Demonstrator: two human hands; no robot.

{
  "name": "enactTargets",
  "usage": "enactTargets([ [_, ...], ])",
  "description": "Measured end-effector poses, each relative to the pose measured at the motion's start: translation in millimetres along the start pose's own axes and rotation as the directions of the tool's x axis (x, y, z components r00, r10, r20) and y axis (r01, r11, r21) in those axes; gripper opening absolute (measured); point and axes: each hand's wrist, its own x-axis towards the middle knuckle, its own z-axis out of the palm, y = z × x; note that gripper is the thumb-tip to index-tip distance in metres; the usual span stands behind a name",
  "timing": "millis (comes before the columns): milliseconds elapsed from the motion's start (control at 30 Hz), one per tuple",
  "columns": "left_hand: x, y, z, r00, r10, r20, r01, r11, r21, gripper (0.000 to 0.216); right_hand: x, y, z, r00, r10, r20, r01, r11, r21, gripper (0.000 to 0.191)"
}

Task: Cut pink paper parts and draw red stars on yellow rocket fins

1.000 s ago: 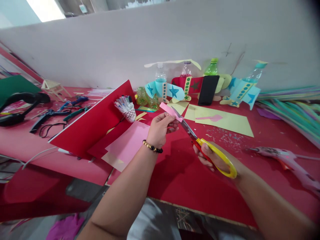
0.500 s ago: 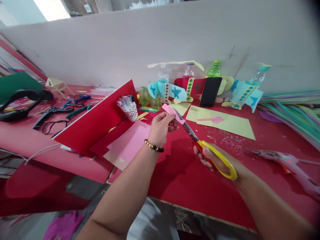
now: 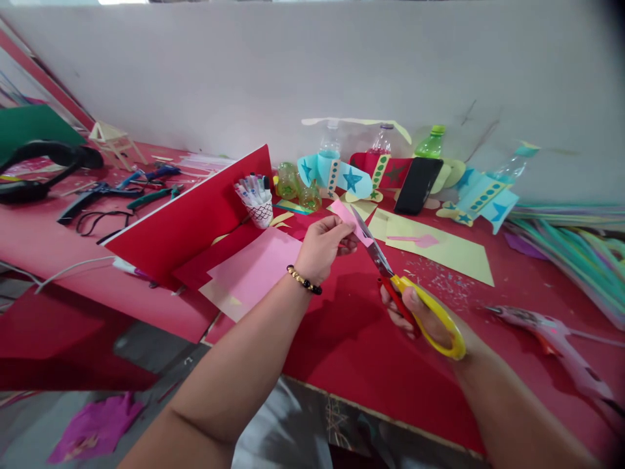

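Between the thumb and fingers of my left hand (image 3: 325,246) is a small strip of pink paper (image 3: 346,213), held above the red table. My right hand (image 3: 415,312) is closed around the handles of a pair of scissors (image 3: 383,264) with one yellow and one red handle. The scissor blades lie along the pink strip, close to my left fingertips. Beyond the hands, a pink paper cutout (image 3: 424,241) rests on pale yellow sheets (image 3: 459,257). A larger pink sheet (image 3: 258,264) lies left of my left wrist.
Decorated plastic-bottle planes (image 3: 332,172) and a black phone (image 3: 418,185) stand along the wall. A pink glue gun (image 3: 547,329) lies at the right. Left are a marker cup (image 3: 258,210), an upright red board (image 3: 195,215), pliers (image 3: 97,195) and a headset (image 3: 49,163).
The view has tilted down and shifted slightly. Both hands keep their holds on the pink strip and the scissors, with the blades still at the paper.
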Motion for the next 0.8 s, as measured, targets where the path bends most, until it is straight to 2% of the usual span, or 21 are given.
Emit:
enactTargets([
  [500,3.2,-3.3,-3.9,1.0,-0.003,0.015,0.003,1.0,0.004,0.017,2.7,-10.5,3.1,0.999,0.053,0.007,-0.053,0.999,0.0,0.06],
  [800,3.0,-2.3,-2.6,1.0,0.009,-0.012,-0.008,1.0,0.012,0.02,3.2,5.3,-2.4,1.0,0.03,0.0,-0.03,1.0,0.004,0.055],
])
